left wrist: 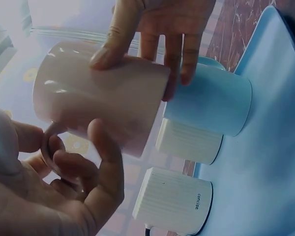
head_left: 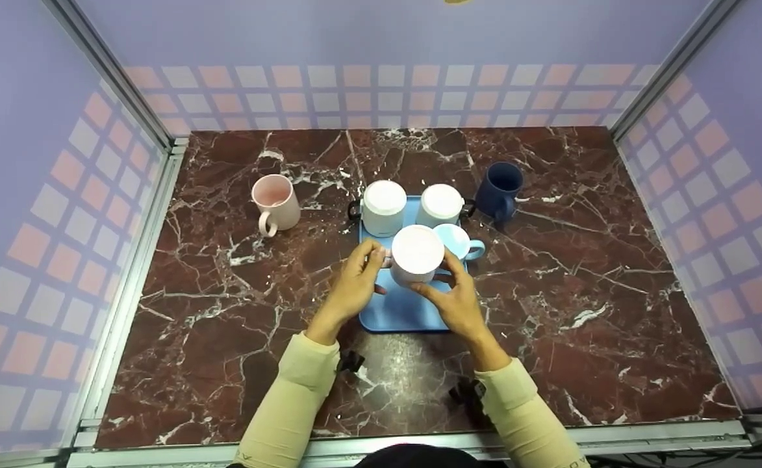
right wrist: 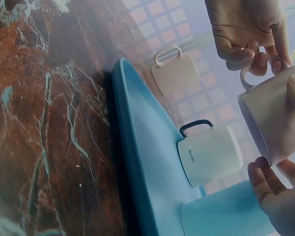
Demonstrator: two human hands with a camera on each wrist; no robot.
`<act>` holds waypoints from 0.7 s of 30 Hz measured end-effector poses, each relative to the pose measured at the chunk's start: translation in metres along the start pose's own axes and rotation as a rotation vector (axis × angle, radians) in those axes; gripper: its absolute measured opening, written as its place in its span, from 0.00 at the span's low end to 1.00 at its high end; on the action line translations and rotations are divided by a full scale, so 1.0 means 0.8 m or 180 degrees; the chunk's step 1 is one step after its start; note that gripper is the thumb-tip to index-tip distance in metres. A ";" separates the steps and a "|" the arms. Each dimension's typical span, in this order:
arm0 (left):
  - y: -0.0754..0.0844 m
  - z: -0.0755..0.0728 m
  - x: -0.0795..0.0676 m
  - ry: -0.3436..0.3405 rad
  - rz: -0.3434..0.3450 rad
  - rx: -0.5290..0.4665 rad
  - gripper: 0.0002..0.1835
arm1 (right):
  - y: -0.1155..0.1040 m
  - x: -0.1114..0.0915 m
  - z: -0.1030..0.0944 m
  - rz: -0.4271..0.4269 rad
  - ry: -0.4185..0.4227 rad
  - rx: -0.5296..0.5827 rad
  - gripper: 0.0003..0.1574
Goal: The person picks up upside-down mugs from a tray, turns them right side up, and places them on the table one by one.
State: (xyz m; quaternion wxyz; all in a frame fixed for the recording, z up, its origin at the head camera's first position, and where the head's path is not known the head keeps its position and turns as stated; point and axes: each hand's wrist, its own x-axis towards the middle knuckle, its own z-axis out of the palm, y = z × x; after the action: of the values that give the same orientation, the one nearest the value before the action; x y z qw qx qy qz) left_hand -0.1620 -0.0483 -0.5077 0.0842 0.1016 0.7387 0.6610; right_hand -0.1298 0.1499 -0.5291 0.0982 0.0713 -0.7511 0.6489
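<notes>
A pale pink mug (head_left: 418,252) is held upside down above the blue tray (head_left: 406,313), its base facing up. My left hand (head_left: 353,279) pinches its handle, with fingers curled through the loop in the left wrist view. My right hand (head_left: 457,300) grips the mug's body, thumb on one side and fingers on the other. Beneath and beside it on the tray stands a light blue mug (left wrist: 211,98), its handle pointing right in the head view. Two white ribbed mugs with black handles, one left (head_left: 384,211) and one right (head_left: 440,205), stand bottom-up at the tray's back.
Left of the tray, another pink mug (head_left: 281,208) stands upright on the dark red marble tabletop (head_left: 225,338). A navy mug (head_left: 499,188) stands upright at the back right. Tiled-pattern walls (head_left: 393,97) enclose the table at the back and sides.
</notes>
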 end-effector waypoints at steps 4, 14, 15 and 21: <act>-0.003 0.005 0.004 -0.0179 -0.0033 -0.0242 0.14 | 0.001 -0.001 -0.005 -0.0013 0.0057 -0.0006 0.50; -0.007 0.016 0.007 -0.0383 -0.0030 -0.0372 0.12 | 0.027 0.001 -0.025 -0.0058 0.0074 -0.0105 0.52; -0.008 0.017 0.007 -0.0388 -0.0023 -0.0380 0.12 | 0.027 0.000 -0.027 -0.0071 0.0078 -0.0112 0.52; -0.007 0.022 0.007 -0.0373 0.0015 -0.0437 0.12 | 0.026 0.000 -0.032 -0.0127 0.0102 -0.0123 0.51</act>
State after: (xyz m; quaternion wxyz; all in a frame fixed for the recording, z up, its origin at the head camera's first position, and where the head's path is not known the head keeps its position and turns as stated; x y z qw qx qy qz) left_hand -0.1627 -0.0304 -0.5153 0.1325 0.1358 0.6853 0.7032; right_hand -0.1329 0.1783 -0.5455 0.1244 0.0739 -0.7602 0.6333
